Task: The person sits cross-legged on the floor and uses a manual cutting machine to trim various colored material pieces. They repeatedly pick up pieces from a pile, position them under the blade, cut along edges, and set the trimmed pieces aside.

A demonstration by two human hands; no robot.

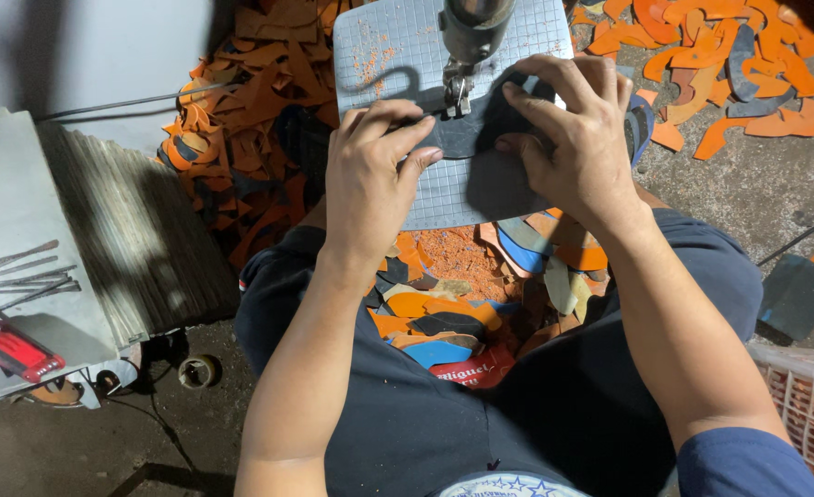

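Concrete floor, dim, strewn with orange offcuts (702, 55) — heaps at top centre and top right, more mixed orange, blue and dark scraps (453, 308) lying between the person's knees. Small gridded work plate (508, 198) sits at top centre, dusted with orange crumbs near its upper left; a metal machine head (470, 32) comes down over it, its foot meeting the workpiece. Workpiece: a dark grey flat sheet piece (467, 133), lying on the plate directly under the head. Left hand (370, 179) lies palm down on the near left part of the piece, fingers fairly close together and flat, pressing rather than gripping, fingertips just beside the machine foot. Right hand (577, 138) is spread wider over the right part of the piece, fingers splayed and curled down onto it, thumb tucked toward the plate. Both hands touch the sheet; neither closes around it. Left of frame: a stack of thin grey boards (140, 239) with a pale top sheet carrying several thin metal rods (20, 276) and a red-handled tool (11, 354). Right edge — a dark square slab (798, 294) on the floor and the corner of a pale mesh crate (808, 396). Person wears dark shorts, seated.
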